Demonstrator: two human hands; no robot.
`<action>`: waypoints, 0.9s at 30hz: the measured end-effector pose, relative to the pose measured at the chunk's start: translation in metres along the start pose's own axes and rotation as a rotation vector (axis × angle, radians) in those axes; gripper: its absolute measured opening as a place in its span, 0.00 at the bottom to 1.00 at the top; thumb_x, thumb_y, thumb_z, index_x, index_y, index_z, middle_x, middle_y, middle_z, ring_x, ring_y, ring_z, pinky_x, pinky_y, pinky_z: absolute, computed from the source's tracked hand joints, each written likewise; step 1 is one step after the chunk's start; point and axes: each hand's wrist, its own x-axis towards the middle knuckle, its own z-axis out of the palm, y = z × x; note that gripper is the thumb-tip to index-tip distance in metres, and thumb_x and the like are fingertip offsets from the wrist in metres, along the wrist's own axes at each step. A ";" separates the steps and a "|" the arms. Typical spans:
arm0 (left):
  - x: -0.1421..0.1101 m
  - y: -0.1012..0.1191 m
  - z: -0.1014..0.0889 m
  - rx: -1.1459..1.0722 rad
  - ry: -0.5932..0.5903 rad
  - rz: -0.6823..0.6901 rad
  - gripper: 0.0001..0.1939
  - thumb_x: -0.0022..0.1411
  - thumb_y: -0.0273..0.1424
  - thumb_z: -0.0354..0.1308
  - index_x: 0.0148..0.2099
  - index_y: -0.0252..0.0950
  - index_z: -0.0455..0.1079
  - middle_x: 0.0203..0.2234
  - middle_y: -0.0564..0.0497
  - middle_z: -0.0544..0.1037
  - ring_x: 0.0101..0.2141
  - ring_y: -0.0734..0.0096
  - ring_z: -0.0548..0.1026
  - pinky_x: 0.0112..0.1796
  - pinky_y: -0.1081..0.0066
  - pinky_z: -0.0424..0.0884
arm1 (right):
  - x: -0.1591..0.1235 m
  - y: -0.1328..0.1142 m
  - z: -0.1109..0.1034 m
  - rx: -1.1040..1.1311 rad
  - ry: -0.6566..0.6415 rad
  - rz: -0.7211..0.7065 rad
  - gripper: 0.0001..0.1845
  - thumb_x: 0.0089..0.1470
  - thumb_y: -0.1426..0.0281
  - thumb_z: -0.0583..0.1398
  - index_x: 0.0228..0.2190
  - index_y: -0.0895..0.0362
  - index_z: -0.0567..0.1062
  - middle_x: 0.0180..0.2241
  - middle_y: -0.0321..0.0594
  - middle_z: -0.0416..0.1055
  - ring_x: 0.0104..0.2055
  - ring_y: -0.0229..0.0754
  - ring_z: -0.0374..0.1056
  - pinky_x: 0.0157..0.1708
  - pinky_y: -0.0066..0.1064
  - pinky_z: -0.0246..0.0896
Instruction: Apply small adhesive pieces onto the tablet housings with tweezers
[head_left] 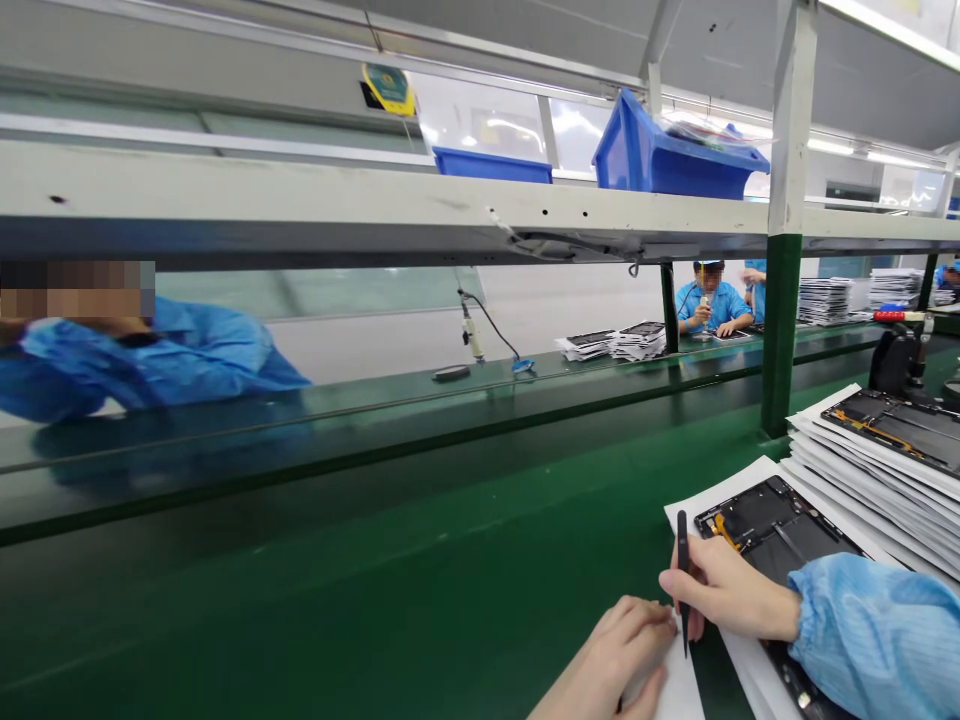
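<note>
My right hand (724, 590) is closed around black tweezers (682, 565), held nearly upright with the tip pointing down over a white sheet (684, 685). Just to its left, my left hand (622, 650) rests at that sheet with its fingers curled together; what they pinch, if anything, is hidden. Under and behind my right forearm lies a black tablet housing (772, 515) with an orange flex cable, on white paper. My blue sleeve covers part of it.
At right, a paper stack (870, 490) carries another black housing (900, 425). A green post (782, 330) supports the shelf (360, 205), which bears blue bins (660, 155). Across the green bench (337, 580), a person in blue (172, 350) leans at left; others work farther back.
</note>
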 end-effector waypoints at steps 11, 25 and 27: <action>0.001 -0.001 -0.001 0.017 0.002 0.010 0.18 0.60 0.19 0.49 0.50 0.37 0.68 0.46 0.47 0.72 0.48 0.67 0.70 0.51 0.71 0.68 | -0.001 -0.005 0.000 0.007 -0.004 0.018 0.09 0.60 0.69 0.53 0.28 0.56 0.61 0.17 0.31 0.65 0.16 0.33 0.65 0.15 0.18 0.57; 0.000 0.002 -0.002 0.013 -0.051 -0.022 0.18 0.61 0.18 0.47 0.51 0.35 0.67 0.47 0.46 0.70 0.49 0.67 0.68 0.53 0.70 0.66 | 0.000 -0.001 0.000 0.004 -0.002 -0.007 0.10 0.59 0.67 0.53 0.28 0.57 0.61 0.18 0.32 0.66 0.17 0.33 0.65 0.16 0.18 0.57; 0.000 0.002 -0.001 0.012 -0.043 -0.020 0.18 0.61 0.18 0.47 0.51 0.36 0.67 0.46 0.46 0.70 0.49 0.67 0.68 0.53 0.70 0.67 | 0.000 -0.001 0.000 0.004 -0.001 -0.004 0.09 0.59 0.67 0.53 0.28 0.57 0.61 0.17 0.32 0.65 0.17 0.34 0.65 0.16 0.19 0.57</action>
